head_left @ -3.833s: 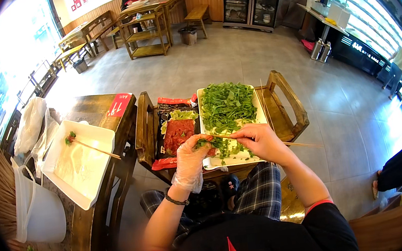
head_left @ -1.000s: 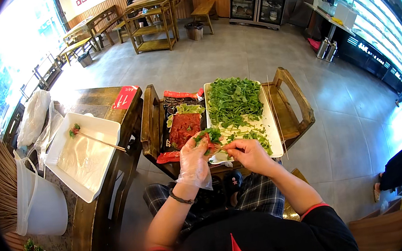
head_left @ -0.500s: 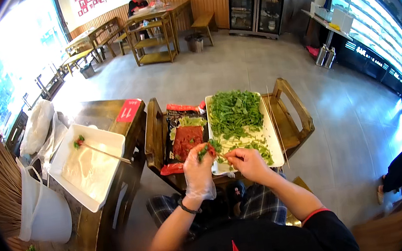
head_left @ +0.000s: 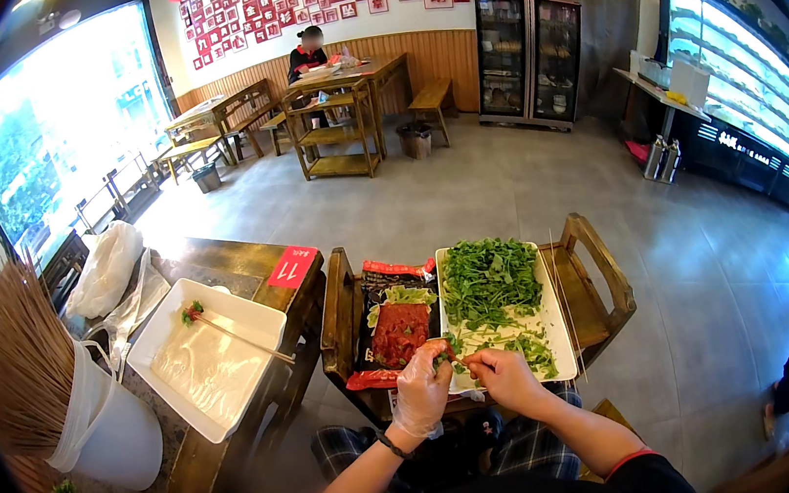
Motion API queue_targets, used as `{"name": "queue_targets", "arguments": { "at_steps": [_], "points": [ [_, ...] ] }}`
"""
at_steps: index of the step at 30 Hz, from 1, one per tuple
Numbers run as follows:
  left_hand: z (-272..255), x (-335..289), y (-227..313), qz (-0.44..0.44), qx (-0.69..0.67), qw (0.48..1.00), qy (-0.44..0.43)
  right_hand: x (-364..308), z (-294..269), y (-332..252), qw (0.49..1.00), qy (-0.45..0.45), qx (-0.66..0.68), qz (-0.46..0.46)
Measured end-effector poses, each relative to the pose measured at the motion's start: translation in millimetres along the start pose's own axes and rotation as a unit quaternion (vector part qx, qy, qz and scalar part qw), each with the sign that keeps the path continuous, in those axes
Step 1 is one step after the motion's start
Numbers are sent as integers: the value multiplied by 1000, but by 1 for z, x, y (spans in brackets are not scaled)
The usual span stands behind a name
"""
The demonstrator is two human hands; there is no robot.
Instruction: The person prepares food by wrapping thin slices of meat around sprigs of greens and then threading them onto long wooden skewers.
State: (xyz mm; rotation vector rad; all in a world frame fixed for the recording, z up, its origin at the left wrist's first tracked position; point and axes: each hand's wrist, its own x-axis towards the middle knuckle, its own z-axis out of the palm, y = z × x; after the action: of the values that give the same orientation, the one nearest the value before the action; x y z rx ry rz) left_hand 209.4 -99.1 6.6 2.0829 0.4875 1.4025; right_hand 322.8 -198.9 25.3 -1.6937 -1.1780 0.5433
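Observation:
My left hand (head_left: 420,393), in a clear plastic glove, is closed on a small bundle of leafy green herb and red meat (head_left: 445,350). Bare, my right hand (head_left: 505,377) pinches a thin wooden skewer, mostly hidden by the fingers, its end against the bundle. Both hands are over the near edge of a white tray (head_left: 564,344) holding chopped green herbs (head_left: 492,282). Left of it, red marinated meat (head_left: 398,333) lies with pale green leaves (head_left: 408,295) on a black and red package (head_left: 364,341). Loose skewers (head_left: 568,309) lie along the tray's right rim.
On the left table, a white tray (head_left: 271,326) holds one loaded skewer (head_left: 246,339). Beside it stand a white bucket (head_left: 118,438) of skewers (head_left: 24,361) and a plastic bag (head_left: 108,267). A wooden chair frame (head_left: 604,265) surrounds the work. A person (head_left: 304,58) sits far off.
The view has tilted up, so everything sits lower in the picture. My hands have come slightly closer together, and the left fingers cover more of the bundle.

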Motion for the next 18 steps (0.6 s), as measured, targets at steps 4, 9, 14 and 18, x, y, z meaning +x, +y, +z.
{"name": "queue_targets", "arguments": {
  "at_steps": [4, 9, 14, 18],
  "points": [
    [-1, -3, 0, -9, 6, 1000, -12, 0, 10, -1, 999, 32, -4, -29],
    [-4, 2, -6, 8, -4, 999, -39, 2, 15, -2, 999, 32, 27, -11],
    [-8, 10, 1, -79, 18, 996, 38, 4, -2, 3, 968, -80, 218, 95],
    [-15, 9, -5, -58, 34, 997, 42, -9, -14, 25, 913, -154, 344, 157]
  ]
}}
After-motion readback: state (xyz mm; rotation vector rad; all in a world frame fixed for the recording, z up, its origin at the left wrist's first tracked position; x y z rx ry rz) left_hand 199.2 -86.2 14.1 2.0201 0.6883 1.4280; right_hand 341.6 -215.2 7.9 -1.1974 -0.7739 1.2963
